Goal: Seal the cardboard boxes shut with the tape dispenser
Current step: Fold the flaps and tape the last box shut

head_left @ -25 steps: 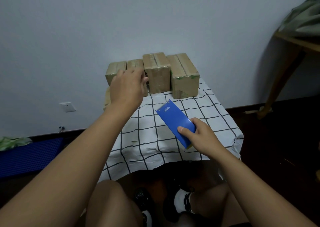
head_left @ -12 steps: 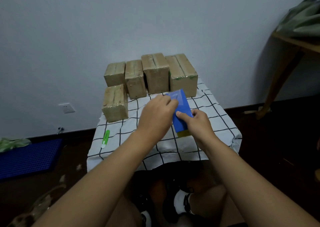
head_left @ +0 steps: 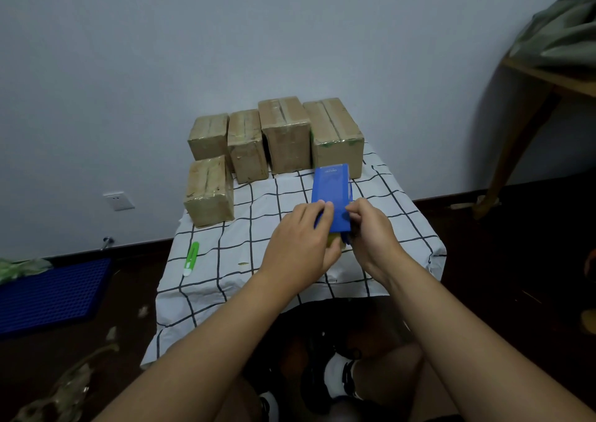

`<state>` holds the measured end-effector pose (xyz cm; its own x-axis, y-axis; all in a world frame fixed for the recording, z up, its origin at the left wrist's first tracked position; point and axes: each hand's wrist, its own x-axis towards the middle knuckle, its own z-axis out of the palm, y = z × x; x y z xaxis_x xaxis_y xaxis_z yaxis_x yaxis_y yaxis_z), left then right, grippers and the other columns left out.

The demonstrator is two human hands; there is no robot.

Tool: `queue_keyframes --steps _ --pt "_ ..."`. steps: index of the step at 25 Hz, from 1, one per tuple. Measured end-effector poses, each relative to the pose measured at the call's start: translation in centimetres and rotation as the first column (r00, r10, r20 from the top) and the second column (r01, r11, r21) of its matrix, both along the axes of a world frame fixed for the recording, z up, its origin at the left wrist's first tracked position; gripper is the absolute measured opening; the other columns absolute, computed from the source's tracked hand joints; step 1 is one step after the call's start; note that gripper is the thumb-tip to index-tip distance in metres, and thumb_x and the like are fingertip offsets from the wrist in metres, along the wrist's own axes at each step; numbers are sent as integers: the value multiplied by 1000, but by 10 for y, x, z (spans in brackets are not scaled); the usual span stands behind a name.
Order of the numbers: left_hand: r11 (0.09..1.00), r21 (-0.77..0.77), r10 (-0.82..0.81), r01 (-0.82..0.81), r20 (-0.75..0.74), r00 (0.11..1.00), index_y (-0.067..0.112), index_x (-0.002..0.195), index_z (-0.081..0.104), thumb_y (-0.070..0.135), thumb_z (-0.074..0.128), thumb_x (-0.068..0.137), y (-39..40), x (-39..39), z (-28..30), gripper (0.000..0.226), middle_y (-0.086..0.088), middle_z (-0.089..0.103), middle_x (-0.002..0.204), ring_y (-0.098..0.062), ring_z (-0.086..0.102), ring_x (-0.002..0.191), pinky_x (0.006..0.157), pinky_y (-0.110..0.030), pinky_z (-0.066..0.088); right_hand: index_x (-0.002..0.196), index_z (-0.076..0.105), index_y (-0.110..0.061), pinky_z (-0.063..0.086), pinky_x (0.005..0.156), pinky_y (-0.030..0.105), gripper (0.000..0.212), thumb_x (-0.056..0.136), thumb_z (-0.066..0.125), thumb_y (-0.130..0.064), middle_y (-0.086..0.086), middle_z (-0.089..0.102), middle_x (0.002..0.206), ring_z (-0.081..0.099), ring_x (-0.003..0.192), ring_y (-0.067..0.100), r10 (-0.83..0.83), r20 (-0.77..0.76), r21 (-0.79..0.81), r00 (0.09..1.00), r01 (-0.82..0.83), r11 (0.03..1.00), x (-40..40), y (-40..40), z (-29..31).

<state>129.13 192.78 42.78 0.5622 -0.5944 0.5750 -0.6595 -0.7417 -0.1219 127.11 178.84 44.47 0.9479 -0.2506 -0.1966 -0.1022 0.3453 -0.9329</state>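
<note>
A plain room in a home, with a bare pale wall (head_left: 225, 34), a wall socket (head_left: 118, 200) and dark floor (head_left: 516, 244). A small table under a checked cloth (head_left: 258, 260) stands against the wall, wooden furniture (head_left: 522, 125) beside it.

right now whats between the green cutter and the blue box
Only bare checked cloth in the head view, from green cutter to blue box.

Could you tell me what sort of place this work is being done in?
Probably a room in a home, not a warehouse: a small table under a checked cloth stands against a plain wall with a wall socket, and a blue mat lies on the dark floor.
</note>
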Motion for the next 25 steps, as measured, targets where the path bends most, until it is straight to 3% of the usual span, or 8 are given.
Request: queue_keyframes --steps 3,5,9,14,18,20,22,25 --pt "999 31 19 -19 -10 1000 1 130 57 45 43 91 0 -1 -3 60 -16 59 122 -28 57 103 81 -37 53 100 68 -7 40 61 31 19 97 55 -21 12 68 89 58 71 19 -2 -13 -42 1000 1 999 2 1 -1" --pt "1000 5 6 -5 -8 1000 0 128 58 41 56 90 -1 0 -5 56 -18 59 123 -30 59 102 77 -39 54 102 68 1 43 61 34 25 98 58 -22 16 71 92 62 74 22 -46 -19 -78 999 45 996 6 2 -4" --pt "998 -55 7 -8 -21 1000 -1 128 59 36 73 84 2 -1 -7 59 -22 58 126 -33 61 102 70 -39 56 89 69 -5 45 64 38 19 96 60 -20 21 72 99 63 78 27 -50 -9 -125 999 49 991 7 1 -6" --pt "994 -105 -6 4 -19 1000 -2 129 56 41 49 94 0 2 -14 56 -21 55 125 -33 61 100 62 -38 56 88 68 3 49 65 39 20 90 60 -15 22 71 94 64 76 26 -52 -14 -205 999 48 978 9 -3 -10" --pt "987 -161 -35 22 -79 996 -2 133 54 41 46 93 -7 6 -24 59 -18 60 122 -30 62 101 70 -36 56 83 66 4 48 60 34 22 90 61 -17 15 67 80 60 70 21 -57 3 -323 998 55 945 11 -12 -10" --pt "980 -193 -83 57 -126 989 -3 135 53 39 46 93 -14 8 -34 59 -18 60 129 -29 62 110 81 -36 56 79 61 4 43 60 32 26 89 61 -21 9 58 70 53 66 19 -86 17 -579 996 80 811 17 -23 -8" --pt "979 -187 -112 82 -160 981 -1 134 54 36 45 94 -21 8 -43 56 -16 57 137 -27 61 117 87 -34 54 78 58 -1 39 56 31 26 89 60 -25 6 54 68 49 64 19 -109 2 -848 994 59 527 23 -34 -6" --pt "975 -212 -119 72 -217 969 3 129 60 26 53 90 -32 11 -52 45 -14 58 135 -26 64 111 80 -34 56 79 52 -5 33 52 31 23 94 53 -23 4 48 68 46 65 22 -88 -54 -986 995 -39 159 32 -42 -9"
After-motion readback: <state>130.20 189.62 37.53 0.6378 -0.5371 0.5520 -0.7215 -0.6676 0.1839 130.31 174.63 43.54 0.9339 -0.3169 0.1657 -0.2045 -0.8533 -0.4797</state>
